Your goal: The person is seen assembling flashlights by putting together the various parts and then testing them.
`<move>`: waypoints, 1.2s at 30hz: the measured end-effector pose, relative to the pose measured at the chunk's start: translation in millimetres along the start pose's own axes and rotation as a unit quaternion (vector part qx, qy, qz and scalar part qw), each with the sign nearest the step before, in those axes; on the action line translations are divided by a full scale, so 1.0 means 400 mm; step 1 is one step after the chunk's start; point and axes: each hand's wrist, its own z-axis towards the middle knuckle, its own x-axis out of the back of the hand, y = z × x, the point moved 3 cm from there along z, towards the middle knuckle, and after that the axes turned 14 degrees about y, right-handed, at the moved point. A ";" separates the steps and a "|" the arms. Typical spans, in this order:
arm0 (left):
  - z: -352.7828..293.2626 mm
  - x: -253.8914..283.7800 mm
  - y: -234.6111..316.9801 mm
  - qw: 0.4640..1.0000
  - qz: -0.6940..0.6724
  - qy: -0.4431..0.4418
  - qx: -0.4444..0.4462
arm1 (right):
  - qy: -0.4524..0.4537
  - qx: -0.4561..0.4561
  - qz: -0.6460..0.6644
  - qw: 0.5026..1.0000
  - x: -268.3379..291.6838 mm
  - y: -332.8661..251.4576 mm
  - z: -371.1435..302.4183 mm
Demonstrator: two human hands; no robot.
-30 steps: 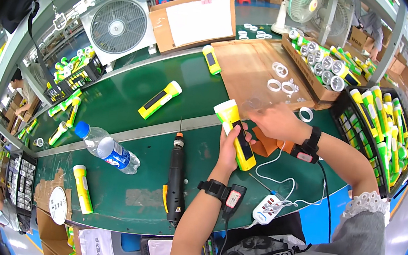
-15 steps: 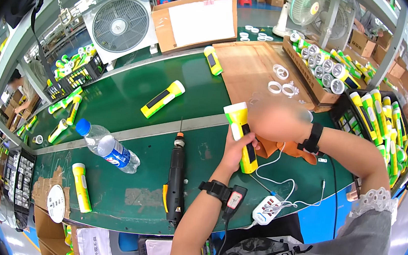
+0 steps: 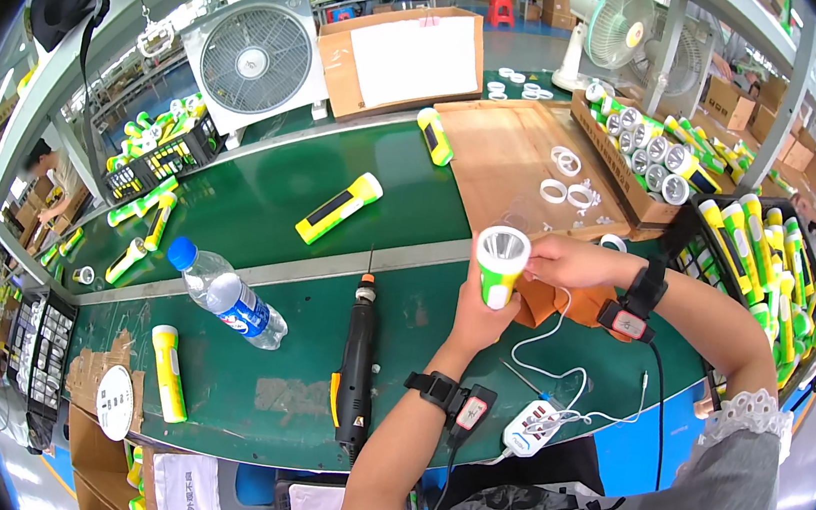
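A white, green and yellow flashlight (image 3: 502, 256) is in my left hand (image 3: 480, 316), whose fingers wrap round its body. Its round reflector faces up toward me. My right hand (image 3: 578, 264) is closed, its fingertips against the flashlight's right side just below the head. Whatever those fingertips may pinch is hidden. Under the right wrist lies an orange cloth or pouch (image 3: 573, 305). A white multi-port charger (image 3: 531, 426) with white cables rests on the green bench nearer me. Left of my left forearm lies a black power screwdriver (image 3: 355, 370), bit pointing away.
On the left stand a plastic bottle (image 3: 234, 298) and a lying flashlight (image 3: 169, 374). More flashlights (image 3: 339, 209) lie on the green belt (image 3: 263, 203). A wooden board (image 3: 499, 165) bears white rings (image 3: 553, 191). At right, a black crate (image 3: 677, 235) and a carton (image 3: 627, 184) hold flashlights.
The flashlight has turned from showing its black-panelled side to showing its reflector. My right hand has moved from beside the head to lower on its right side.
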 end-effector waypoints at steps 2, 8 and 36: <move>0.004 -0.016 0.005 0.996 -0.085 0.012 0.031 | 0.157 0.444 -0.406 0.783 0.009 -0.015 0.000; -0.005 -0.004 -0.016 0.945 -0.247 -0.005 0.212 | 0.227 0.455 -0.715 0.479 -0.054 -0.047 -0.022; 0.006 -0.004 -0.023 0.979 -0.157 0.012 0.127 | 0.228 0.399 -0.464 0.757 -0.015 -0.037 0.045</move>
